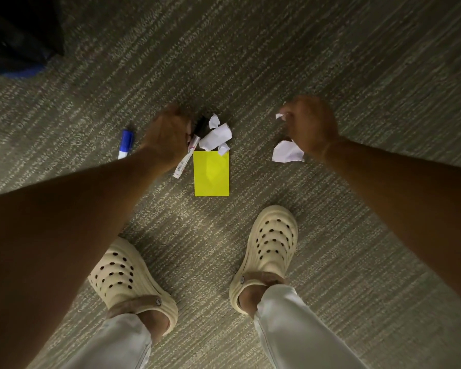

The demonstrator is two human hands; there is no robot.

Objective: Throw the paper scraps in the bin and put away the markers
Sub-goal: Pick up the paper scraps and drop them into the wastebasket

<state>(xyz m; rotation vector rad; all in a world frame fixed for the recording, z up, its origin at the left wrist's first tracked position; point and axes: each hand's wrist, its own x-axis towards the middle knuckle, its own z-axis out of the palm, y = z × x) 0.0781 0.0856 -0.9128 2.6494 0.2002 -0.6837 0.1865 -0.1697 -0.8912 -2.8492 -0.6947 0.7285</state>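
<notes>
Several crumpled white paper scraps (pixel 215 135) lie on the carpet above a flat yellow paper (pixel 211 173). A white marker with a black cap (pixel 187 155) lies just left of them. My left hand (pixel 168 137) is down beside it, its curled fingers touching the marker's upper half; the blur hides whether they grip it. A blue-capped marker (pixel 126 144) lies further left, apart from the hand. My right hand (pixel 310 123) is closed on a small white scrap (pixel 279 115). Another white scrap (pixel 287 152) lies on the floor just below that hand.
I stand on grey striped carpet (pixel 250 62), with my feet in cream clogs, the left (pixel 123 275) and the right (pixel 272 243), just behind the papers. A dark object with a blue edge (pixel 19 41) fills the top left corner.
</notes>
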